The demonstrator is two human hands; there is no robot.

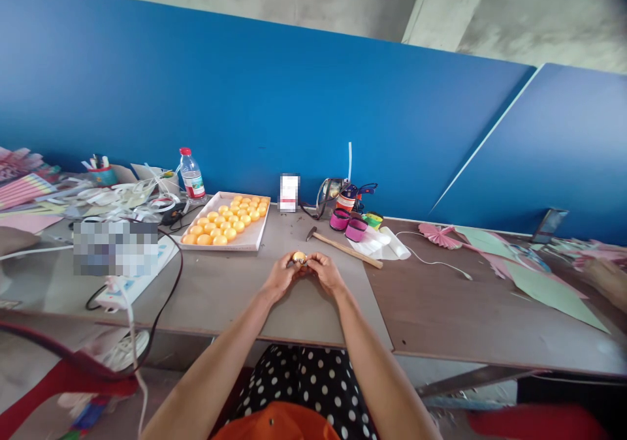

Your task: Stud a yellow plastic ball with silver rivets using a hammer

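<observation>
In the middle of the table, both my hands meet around a small orange ball [299, 256] with a dark, shiny bit at its lower side. My left hand [281, 277] pinches it from the left. Closed at the fingertips, my right hand [325, 273] grips its right side, where the detail is too small to make out. Beyond my left hand lies a shallow white box [236, 247] holding several rows of orange balls [230, 221]. A hammer [345, 249] with a wooden handle rests just past my right hand.
Purple tape rolls [356, 229], white plastic wrap [392, 244] and a can of tools [347, 197] stand behind the hammer. Left are a bottle [192, 177], a power strip [142, 286] and cables. Coloured paper [553, 293] and another person's hand [607, 280] are at right.
</observation>
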